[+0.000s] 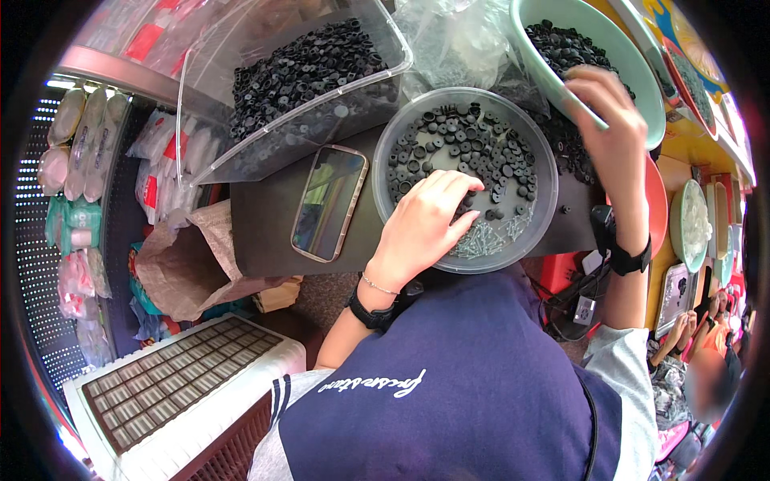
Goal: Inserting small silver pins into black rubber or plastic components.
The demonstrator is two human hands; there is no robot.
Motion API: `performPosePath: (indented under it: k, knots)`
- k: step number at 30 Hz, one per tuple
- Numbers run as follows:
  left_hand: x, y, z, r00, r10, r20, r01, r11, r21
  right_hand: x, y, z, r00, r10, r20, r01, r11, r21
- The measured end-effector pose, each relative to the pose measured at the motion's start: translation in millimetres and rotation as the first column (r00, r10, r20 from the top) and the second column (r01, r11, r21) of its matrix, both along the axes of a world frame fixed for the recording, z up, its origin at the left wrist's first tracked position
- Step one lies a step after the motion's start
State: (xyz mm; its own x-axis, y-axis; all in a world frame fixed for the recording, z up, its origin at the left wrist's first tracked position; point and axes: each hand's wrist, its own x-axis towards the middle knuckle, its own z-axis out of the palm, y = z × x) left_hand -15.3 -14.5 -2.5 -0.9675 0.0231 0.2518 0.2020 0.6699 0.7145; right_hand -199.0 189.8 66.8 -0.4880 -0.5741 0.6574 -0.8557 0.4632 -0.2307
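Note:
A round translucent tub (pixel 383 180) holds small black plastic caps (pixel 501 156) and, at its near side, a heap of silvery screws (pixel 484 240). My left hand (pixel 425 218) reaches over the tub's near-left rim, fingers curled down and thumb bent toward them among the black caps. Whatever lies in its grasp is mostly hidden. Farther right, my right hand (pixel 611 120) is raised at the near rim of a pale green basin (pixel 650 104) that contains more black pieces. Motion smears its fingers, so their grip is unclear.
A large clear bin (pixel 297 132) of black parts stands at the back left. Beside the tub lies a phone (pixel 330 203) on the dark table (pixel 265 216). An open brown sack (pixel 188 260) sits lower left, near a white crate-like unit (pixel 104 433). Cables (pixel 553 301) hang at right.

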Motion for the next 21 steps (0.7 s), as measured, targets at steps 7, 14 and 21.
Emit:
performPosePath:
  k: [7,14,21]
  knots:
    - [-2,0,0,1.0,-0.003,-0.01,0.003,1.0,-0.001,-1,-18,-48,0.92,0.174,0.352,-0.298,0.893,0.337]
    - [-1,-1,-2,1.0,0.002,-0.005,-0.002,1.0,0.004,-7,-27,-54,0.931,0.197,0.306,-0.332,0.807,0.489]
    - [-1,3,0,0.989,0.094,-0.114,-0.069,0.977,0.203,24,-30,-27,0.718,0.2,0.667,-0.341,0.936,0.085]
